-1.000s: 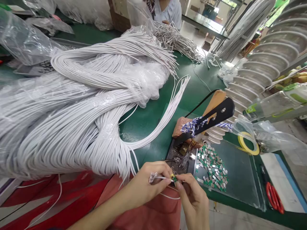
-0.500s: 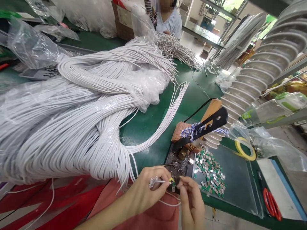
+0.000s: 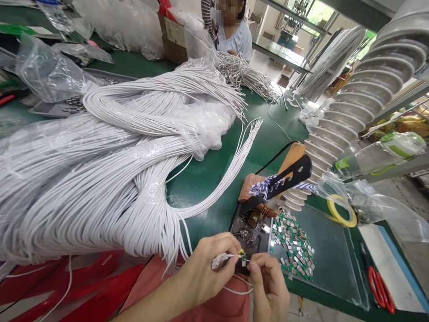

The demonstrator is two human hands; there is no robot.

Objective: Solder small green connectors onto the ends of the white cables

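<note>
The left hand (image 3: 205,268) was closed on white cables (image 3: 219,260), one running left to right toward a small board (image 3: 243,263). That lay at the left fingertips, between the hands, its long axis too small to tell. Just right of it, the right hand (image 3: 271,281) pinched what looked like a thin strand (image 3: 247,260). Beyond spread a heap of boards (image 3: 293,246).

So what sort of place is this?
Probably an electronics or cable workshop: there are big bundles of white cable, a pile of small green-and-silver parts and a wide ribbed hose.
</note>
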